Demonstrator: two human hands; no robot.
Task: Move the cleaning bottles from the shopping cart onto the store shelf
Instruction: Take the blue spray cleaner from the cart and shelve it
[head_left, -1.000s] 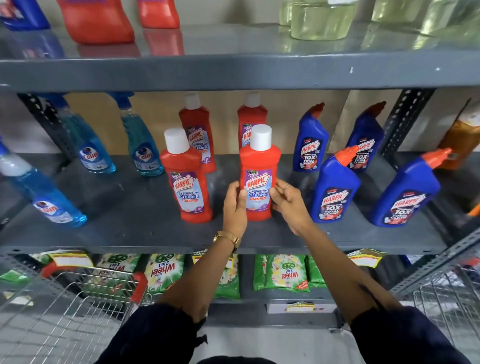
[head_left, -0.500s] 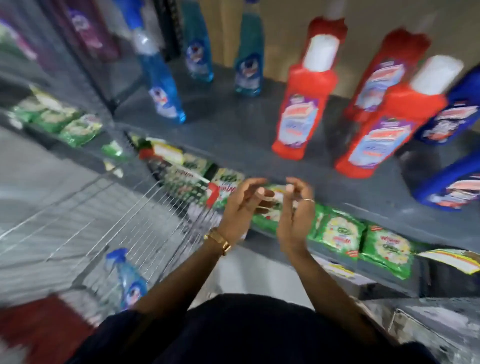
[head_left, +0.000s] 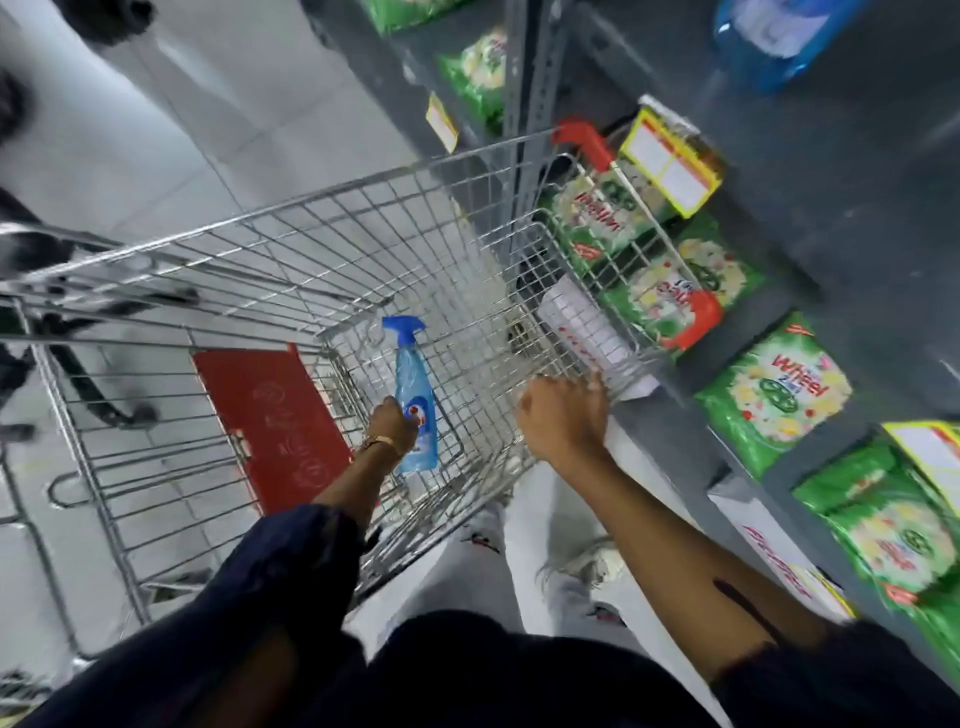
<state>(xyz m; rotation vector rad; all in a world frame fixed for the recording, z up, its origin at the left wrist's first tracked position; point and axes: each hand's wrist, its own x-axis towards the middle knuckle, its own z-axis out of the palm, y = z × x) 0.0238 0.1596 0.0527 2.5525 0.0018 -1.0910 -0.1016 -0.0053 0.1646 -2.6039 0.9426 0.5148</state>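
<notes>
A light blue spray bottle (head_left: 411, 374) with a blue trigger head lies in the bottom of the wire shopping cart (head_left: 291, 223). My left hand (head_left: 390, 422) reaches down inside the cart and is wrapped around the lower part of that bottle. My right hand (head_left: 563, 415) rests on the cart's near right rim, fingers curled over the wire. The grey store shelf (head_left: 841, 171) runs along the right side, with part of a blue bottle (head_left: 769, 47) at the top right.
Green detergent packs (head_left: 774, 400) fill the lower shelf to the right, with yellow price tags (head_left: 670, 161) on the shelf edge. A red child-seat flap (head_left: 270, 421) sits at the cart's left end. Grey tiled floor (head_left: 171, 130) lies beyond the cart.
The view swung from the shelf down to the cart. Both hands left the red bottle on the shelf; my left hand now grips the blue spray bottle, my right hand is on the cart rim.
</notes>
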